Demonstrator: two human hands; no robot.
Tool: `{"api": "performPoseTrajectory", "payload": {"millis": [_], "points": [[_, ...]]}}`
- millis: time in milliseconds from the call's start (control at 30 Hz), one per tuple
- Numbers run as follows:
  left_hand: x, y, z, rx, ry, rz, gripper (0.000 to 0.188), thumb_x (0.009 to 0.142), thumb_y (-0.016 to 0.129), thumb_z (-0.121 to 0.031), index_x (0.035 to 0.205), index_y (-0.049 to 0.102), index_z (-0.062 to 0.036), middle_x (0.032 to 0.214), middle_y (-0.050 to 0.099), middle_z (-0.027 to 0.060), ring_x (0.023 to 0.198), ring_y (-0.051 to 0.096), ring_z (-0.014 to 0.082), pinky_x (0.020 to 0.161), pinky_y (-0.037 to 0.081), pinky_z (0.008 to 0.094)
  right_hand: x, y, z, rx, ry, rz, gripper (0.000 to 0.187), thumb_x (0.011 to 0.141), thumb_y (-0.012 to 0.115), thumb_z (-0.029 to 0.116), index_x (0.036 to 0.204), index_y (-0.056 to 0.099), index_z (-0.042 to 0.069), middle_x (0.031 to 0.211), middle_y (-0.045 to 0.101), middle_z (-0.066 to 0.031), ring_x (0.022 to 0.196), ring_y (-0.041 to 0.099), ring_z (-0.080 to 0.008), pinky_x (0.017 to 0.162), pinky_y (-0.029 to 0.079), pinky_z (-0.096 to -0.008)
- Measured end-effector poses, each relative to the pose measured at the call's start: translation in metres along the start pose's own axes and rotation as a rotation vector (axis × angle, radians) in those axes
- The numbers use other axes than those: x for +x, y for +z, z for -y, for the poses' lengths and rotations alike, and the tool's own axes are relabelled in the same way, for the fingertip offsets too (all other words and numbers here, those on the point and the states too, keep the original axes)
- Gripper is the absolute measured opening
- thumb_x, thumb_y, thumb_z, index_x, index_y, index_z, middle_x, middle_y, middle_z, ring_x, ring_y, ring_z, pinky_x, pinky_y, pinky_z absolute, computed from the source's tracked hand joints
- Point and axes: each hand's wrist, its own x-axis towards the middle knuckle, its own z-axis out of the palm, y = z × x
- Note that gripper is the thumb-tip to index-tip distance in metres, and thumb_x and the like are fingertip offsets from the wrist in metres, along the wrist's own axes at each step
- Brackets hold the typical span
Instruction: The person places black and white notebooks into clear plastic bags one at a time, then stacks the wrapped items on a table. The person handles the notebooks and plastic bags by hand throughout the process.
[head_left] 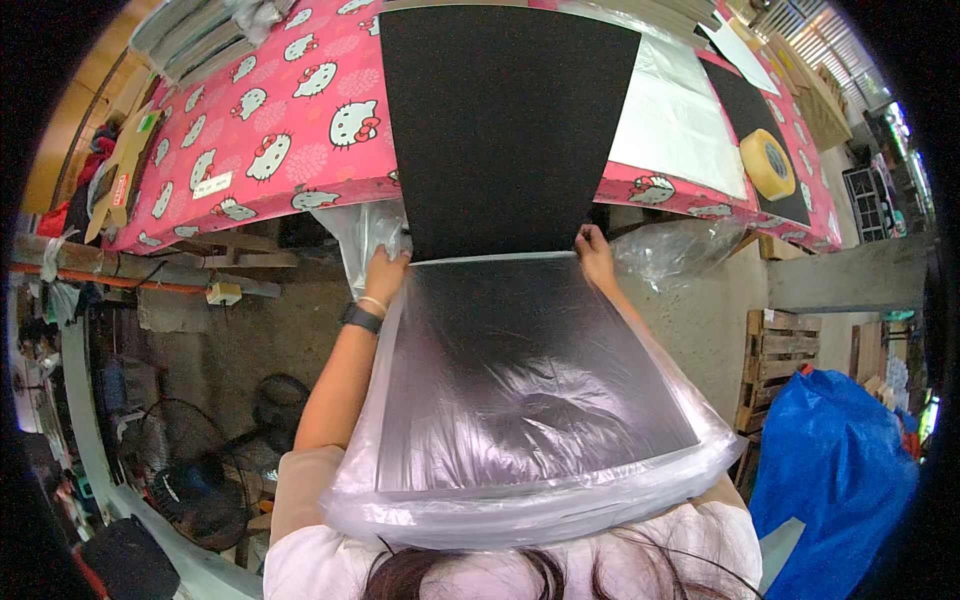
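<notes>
A large black board [505, 120] lies with its far part bare on the pink table. Its near part is inside a clear plastic bag [540, 400], which hangs over the table's front edge toward my body. My left hand [385, 272] is closed on the left corner of the bag's mouth, at the board's edge. At the right corner, my right hand [596, 252] grips the bag with fingers curled in; some fingertips are hidden. Loose clear plastic [362, 240] bunches beside my left hand, and more [675, 250] spreads beyond the right one.
The table has a pink cartoon-cat cover [240, 120]. Flat clear bags [665, 125] and a tape roll [768, 165] on a black sheet lie to the right. Stacked sheets [200, 40] sit far left. Below are a fan [195, 480], a blue tarp [835, 480] and a wooden pallet [785, 345].
</notes>
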Motion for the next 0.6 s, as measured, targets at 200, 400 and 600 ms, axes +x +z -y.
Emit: {"api": "performPoseTrajectory", "payload": {"millis": [200, 400, 600], "points": [[0.018, 0.015, 0.023, 0.478, 0.276, -0.448, 0.032, 0.078, 0.054, -0.024, 0.088, 0.045, 0.0049, 0.081, 0.054, 0.0291, 0.078, 0.052, 0.044, 0.066, 0.04, 0.0458, 0.012, 0.014, -0.032, -0.288, -0.116, -0.338, 0.014, 0.082, 0.049, 0.012, 0.092, 0.048, 0.003, 0.066, 0.051, -0.0055, 0.06, 0.049, -0.0139, 0.056, 0.04, -0.0285], [0.008, -0.107, -0.071, 0.037, 0.383, -0.839, 0.028, 0.079, 0.055, -0.023, 0.089, 0.05, 0.0016, 0.078, 0.058, 0.0125, 0.071, 0.054, 0.0209, 0.065, 0.042, 0.0322, -0.031, -0.026, 0.1, 0.01, -0.15, 0.697, 0.033, 0.08, 0.053, 0.025, 0.106, 0.05, 0.005, 0.092, 0.055, -0.0109, 0.09, 0.051, -0.0221, 0.081, 0.037, -0.0331], [-0.016, -0.084, -0.149, 0.181, 0.306, 0.115, 0.028, 0.073, 0.06, -0.025, 0.079, 0.058, 0.0026, 0.072, 0.059, 0.0117, 0.069, 0.056, 0.0177, 0.062, 0.043, 0.0292, -0.023, 0.013, 0.063, -0.565, -0.256, 0.951, 0.047, 0.081, 0.05, 0.036, 0.118, 0.045, 0.008, 0.126, 0.038, -0.0109, 0.117, 0.033, -0.0271, 0.098, 0.023, -0.0354]]}}
